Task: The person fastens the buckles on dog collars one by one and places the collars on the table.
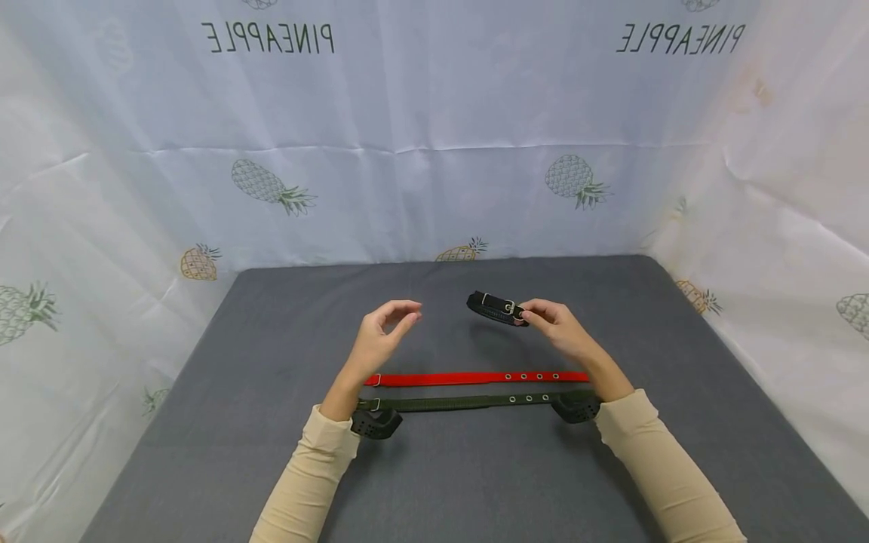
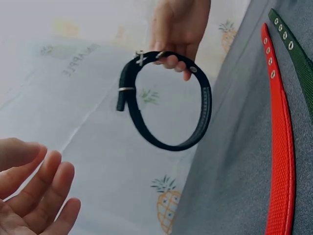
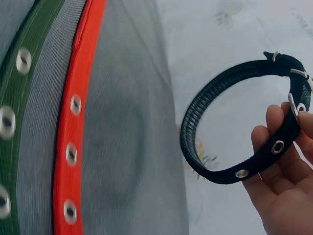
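Collar point(image 1: 492, 310) is held up over the surface point(image 1: 462, 467), beyond the red strap point(image 1: 441, 379); the right hand point(image 1: 560, 328) pinches it just beside the buckle point(image 1: 509, 308). In the head view its long axis runs from there toward the left hand point(image 1: 380, 336), tipping slightly up. That hand is apart from it, thumb and fingertips parted round nothing. The collar is black, a rounded loop with metal eyelets point(image 3: 242, 174) and a ridged inner face.

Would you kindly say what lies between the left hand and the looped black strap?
Nothing: the head view shows a bare gap between the left hand and the looped black strap.
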### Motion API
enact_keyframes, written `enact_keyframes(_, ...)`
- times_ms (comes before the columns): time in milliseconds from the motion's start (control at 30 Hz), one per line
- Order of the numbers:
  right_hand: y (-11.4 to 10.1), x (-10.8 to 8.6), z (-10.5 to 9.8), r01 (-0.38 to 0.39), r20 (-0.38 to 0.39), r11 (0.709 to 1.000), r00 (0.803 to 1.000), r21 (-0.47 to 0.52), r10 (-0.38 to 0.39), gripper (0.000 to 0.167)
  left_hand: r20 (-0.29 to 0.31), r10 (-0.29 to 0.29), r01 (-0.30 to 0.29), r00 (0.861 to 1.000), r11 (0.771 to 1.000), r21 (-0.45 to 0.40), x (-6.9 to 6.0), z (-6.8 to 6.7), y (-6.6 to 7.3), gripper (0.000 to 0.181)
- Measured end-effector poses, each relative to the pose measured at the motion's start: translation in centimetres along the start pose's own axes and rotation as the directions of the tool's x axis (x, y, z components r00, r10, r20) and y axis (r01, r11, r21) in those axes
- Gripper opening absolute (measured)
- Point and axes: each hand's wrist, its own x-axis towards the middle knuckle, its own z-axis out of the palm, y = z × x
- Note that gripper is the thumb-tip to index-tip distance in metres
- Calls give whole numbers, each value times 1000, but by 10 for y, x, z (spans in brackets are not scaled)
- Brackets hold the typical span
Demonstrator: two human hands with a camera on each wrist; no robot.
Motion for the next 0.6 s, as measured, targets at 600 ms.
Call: enact_keyframes(600,32,8,-12,-47,-157,934,987,-353,-9,23,-4,-46,46,999,999,9,2,-4,-3,24)
